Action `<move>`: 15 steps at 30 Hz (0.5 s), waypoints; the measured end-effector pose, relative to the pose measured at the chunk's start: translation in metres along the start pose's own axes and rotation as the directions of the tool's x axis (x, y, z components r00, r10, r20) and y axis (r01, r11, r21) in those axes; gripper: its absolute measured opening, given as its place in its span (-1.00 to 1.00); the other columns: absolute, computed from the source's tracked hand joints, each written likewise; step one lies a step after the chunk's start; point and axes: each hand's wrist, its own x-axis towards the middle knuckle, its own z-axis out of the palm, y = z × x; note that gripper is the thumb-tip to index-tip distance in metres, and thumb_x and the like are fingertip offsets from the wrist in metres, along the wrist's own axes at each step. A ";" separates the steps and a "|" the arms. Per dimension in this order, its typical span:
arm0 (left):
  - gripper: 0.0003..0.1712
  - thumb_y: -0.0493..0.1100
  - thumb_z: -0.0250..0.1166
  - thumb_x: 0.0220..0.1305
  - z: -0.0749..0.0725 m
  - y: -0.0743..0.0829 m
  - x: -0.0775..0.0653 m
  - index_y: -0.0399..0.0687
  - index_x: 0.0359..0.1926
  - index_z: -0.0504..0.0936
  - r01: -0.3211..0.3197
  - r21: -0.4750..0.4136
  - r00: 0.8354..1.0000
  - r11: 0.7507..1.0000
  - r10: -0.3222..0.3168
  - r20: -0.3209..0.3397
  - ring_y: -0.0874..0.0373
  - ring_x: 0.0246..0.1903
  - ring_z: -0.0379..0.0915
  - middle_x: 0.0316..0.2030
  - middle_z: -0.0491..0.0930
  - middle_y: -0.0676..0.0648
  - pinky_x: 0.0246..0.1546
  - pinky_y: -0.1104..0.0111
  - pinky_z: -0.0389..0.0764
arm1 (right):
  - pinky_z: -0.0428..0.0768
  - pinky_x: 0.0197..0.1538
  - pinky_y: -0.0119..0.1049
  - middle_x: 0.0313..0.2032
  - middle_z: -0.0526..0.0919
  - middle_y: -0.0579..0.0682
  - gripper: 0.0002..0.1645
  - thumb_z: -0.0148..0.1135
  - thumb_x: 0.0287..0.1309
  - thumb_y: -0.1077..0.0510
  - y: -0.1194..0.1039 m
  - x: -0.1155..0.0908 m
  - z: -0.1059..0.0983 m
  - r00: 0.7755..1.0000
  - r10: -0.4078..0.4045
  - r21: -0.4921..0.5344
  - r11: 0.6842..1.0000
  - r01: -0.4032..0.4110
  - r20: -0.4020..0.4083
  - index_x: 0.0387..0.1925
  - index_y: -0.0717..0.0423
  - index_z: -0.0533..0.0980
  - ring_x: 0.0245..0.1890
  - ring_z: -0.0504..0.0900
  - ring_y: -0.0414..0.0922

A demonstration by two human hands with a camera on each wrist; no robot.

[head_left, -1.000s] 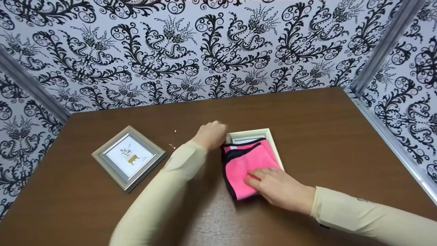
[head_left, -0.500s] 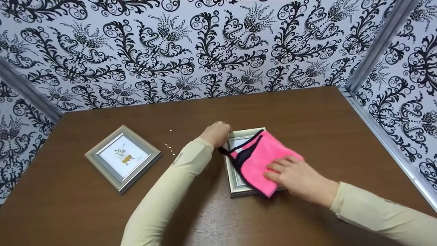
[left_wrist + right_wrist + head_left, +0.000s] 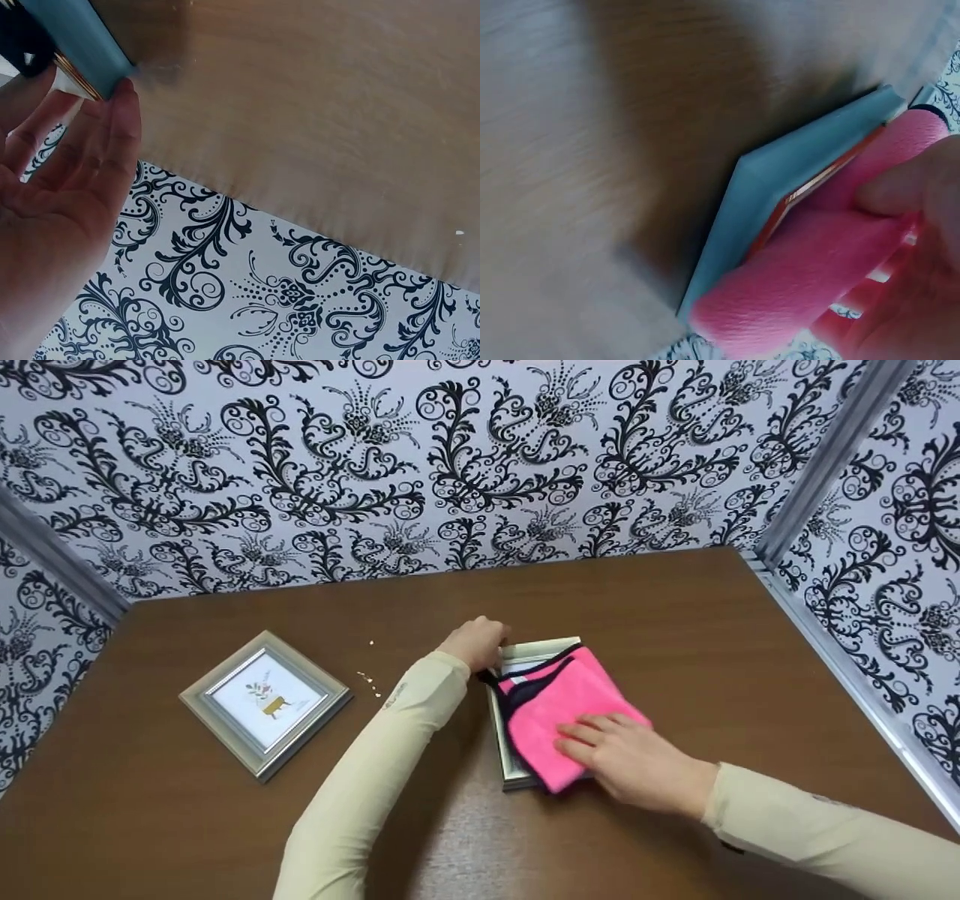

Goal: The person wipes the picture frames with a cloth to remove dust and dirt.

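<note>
A pink cloth (image 3: 544, 727) with dark edging lies slanted over a silvery picture frame (image 3: 514, 772) on the brown table. At the frame's far left corner, my left hand (image 3: 475, 643) grips the edge; the left wrist view has its fingers round the frame's side (image 3: 86, 45). A black loop (image 3: 26, 37) of the cloth hangs by the thumb. My right hand (image 3: 626, 756) holds the cloth against the frame's face. In the right wrist view, folds of the cloth (image 3: 795, 277) bunch between thumb and fingers above the frame's side (image 3: 780, 169). Most of the picture is covered.
To the left lies a second picture frame (image 3: 330, 690), turned cornerwise, with a plant picture. Small pale crumbs (image 3: 368, 680) are scattered between it and my left arm. Patterned walls (image 3: 375, 472) stand behind and at both sides of the table (image 3: 720, 660).
My right hand slid the cloth rightward across the frame, then a little back to the left. The left hand keeps its grip on the frame's corner.
</note>
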 end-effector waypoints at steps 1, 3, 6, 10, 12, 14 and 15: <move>-0.83 -0.34 0.35 0.08 0.000 -0.001 0.001 -0.17 -0.24 0.65 0.000 -0.006 1.000 1.000 0.000 0.014 -0.08 -0.24 0.53 -0.27 0.61 -0.20 -0.20 0.10 0.57 | 0.45 0.10 0.01 0.10 0.56 0.10 -0.52 0.23 0.10 0.25 -0.001 0.004 0.001 1.000 -0.018 0.036 0.999 0.018 0.002 0.11 0.16 0.52 0.05 0.52 0.10; -0.80 -0.32 0.37 0.08 -0.001 -0.002 0.002 -0.15 -0.21 0.63 -0.006 -0.013 0.999 1.000 0.007 0.035 -0.08 -0.23 0.53 -0.28 0.60 -0.18 -0.18 0.12 0.56 | 0.42 0.14 0.00 0.14 0.54 0.09 -0.47 0.20 0.11 0.23 -0.001 0.013 0.004 0.998 -0.055 0.101 0.993 0.055 0.001 0.17 0.17 0.49 0.09 0.49 0.09; -0.81 -0.33 0.35 0.10 -0.001 -0.004 0.003 -0.15 -0.21 0.61 -0.008 -0.029 0.998 1.000 0.009 0.062 -0.05 -0.24 0.50 -0.30 0.57 -0.16 -0.18 0.14 0.54 | 0.36 0.18 0.00 0.18 0.52 0.06 -0.39 0.22 0.06 0.19 -0.001 0.024 0.008 0.994 -0.112 0.155 0.982 0.112 -0.010 0.21 0.15 0.46 0.16 0.44 0.07; -0.82 -0.34 0.32 0.14 0.000 -0.006 0.004 -0.15 -0.20 0.59 -0.027 -0.036 0.995 0.999 0.030 0.093 -0.01 -0.27 0.48 -0.32 0.55 -0.13 -0.18 0.18 0.53 | 0.35 0.20 -0.01 0.19 0.51 0.04 -0.32 0.24 -0.02 0.21 0.003 0.025 0.009 0.986 -0.167 0.189 0.968 0.165 -0.003 0.24 0.12 0.44 0.20 0.42 0.04; -0.80 -0.34 0.31 0.14 -0.001 -0.007 0.006 -0.16 -0.17 0.59 -0.046 -0.038 0.993 0.998 0.049 0.107 -0.02 -0.24 0.49 -0.30 0.57 -0.14 -0.16 0.20 0.53 | 0.38 0.20 -0.04 0.18 0.52 0.05 -0.31 0.25 -0.03 0.26 0.007 0.020 0.006 0.982 -0.188 0.197 0.963 0.184 0.002 0.24 0.13 0.45 0.18 0.45 0.03; -0.77 -0.35 0.31 0.14 -0.002 -0.007 0.007 -0.19 -0.14 0.58 -0.067 -0.030 0.991 0.997 0.070 0.118 -0.04 -0.21 0.50 -0.27 0.58 -0.16 -0.14 0.19 0.53 | 0.41 0.18 -0.07 0.15 0.55 0.07 -0.33 0.26 -0.04 0.29 0.011 0.014 0.003 0.980 -0.200 0.193 0.962 0.194 0.009 0.22 0.14 0.47 0.15 0.49 0.02; -0.76 -0.35 0.33 0.13 -0.003 -0.007 0.007 -0.20 -0.13 0.58 -0.081 -0.022 0.989 0.996 0.083 0.120 -0.05 -0.19 0.50 -0.25 0.59 -0.17 -0.12 0.19 0.52 | 0.43 0.17 -0.08 0.13 0.56 0.06 -0.35 0.27 -0.04 0.29 0.013 0.011 0.001 0.980 -0.201 0.185 0.963 0.196 0.008 0.20 0.14 0.48 0.13 0.51 0.02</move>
